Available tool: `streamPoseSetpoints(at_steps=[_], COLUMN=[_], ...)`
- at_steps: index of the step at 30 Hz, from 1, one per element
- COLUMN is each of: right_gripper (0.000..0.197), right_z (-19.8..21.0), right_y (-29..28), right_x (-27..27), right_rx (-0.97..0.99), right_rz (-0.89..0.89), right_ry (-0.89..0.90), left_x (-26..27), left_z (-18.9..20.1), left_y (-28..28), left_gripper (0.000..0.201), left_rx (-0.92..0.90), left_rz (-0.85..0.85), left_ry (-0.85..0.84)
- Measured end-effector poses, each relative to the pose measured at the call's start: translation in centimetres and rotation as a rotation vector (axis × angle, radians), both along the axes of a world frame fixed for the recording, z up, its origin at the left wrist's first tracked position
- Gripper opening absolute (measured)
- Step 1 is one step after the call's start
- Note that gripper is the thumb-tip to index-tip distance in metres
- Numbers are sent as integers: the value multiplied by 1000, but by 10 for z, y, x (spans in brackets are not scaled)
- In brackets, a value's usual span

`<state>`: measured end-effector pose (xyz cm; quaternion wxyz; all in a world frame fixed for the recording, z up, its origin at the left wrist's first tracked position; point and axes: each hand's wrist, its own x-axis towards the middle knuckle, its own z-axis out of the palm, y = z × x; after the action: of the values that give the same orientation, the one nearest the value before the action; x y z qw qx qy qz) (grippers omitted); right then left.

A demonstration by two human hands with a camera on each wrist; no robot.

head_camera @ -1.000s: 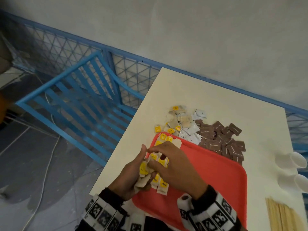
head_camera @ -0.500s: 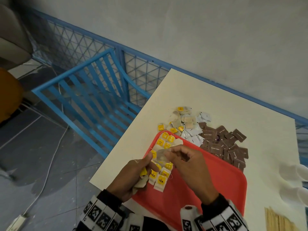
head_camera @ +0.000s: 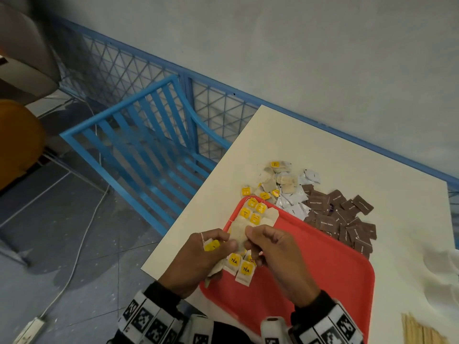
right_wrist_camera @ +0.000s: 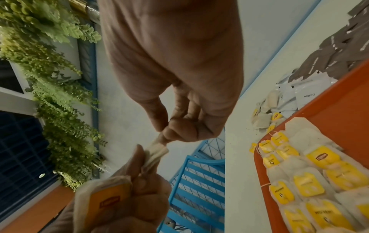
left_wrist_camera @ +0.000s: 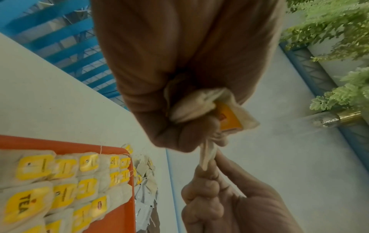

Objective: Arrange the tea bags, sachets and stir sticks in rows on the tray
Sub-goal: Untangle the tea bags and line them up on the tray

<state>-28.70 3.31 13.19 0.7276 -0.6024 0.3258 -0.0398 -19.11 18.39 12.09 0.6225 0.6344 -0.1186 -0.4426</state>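
Lifted off the tray (head_camera: 323, 264) since 1 second ago, 1 tea bag (head_camera: 237, 235) is pinched between right hand (head_camera: 275, 254) and bundle-clutching left hand (head_camera: 198, 259), ready for placing.

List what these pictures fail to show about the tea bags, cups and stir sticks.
- How many paper tea bags the left hand grips: head view, fingers cover the bunch.
- White cups: head view, blurred and cut by the right edge.
- Pale wooden stir sticks: head view, cut by the bottom edge.
- Red plastic tray near edge: hidden by the right hand and sleeves.
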Motion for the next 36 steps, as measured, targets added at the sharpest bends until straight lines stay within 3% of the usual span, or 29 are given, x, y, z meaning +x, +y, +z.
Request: streamPoseSetpoints(at_steps=[5,9,13,15,18,20,22,25,28,30,33,36], right_gripper=[6,5,21,30,56,60,43,14,7,11,24,25], right_z=[-6,-8,-16,-18,-18,-19,-17,-8,4,6,6,10], right_y=[4,8,12,11,8,8,7,4,-3,-12,-20,-20], right_x=[10,17,17,18,15,13,15,19,21,22,26,31], right_rx=[-120,-184,-473,-459,-525,-655,-673,-535,-538,-692,-886,-891], right_rz=[136,143,43,57,245,396,417,374,362,397,575,745], right_ry=[46,67,25,27,-38,-133,-206,-244,-163,-41,130,133], left_x=[12,20,26,29,33,35,37,36,38,40,41,38], left_z=[-10,-15,-16,-15,-16,-15,-16,-20,-25,-31,-31,-27], left_y=[14,25,28,28,30,33,35,37,36,35,32,23], left_gripper=[20,27,24,22,26,31,29,30,25,26,26,32], left_rx=[78,104,65,34,-28,-80,-119,-125,-55,16,58,18], left_rz=[-109,-116,-38,-39,-58,-74,-103,-112,-69,-33,-105,-230], left_ry=[-96,22,177,221,289,360,405,426,314,166,-68,-185])
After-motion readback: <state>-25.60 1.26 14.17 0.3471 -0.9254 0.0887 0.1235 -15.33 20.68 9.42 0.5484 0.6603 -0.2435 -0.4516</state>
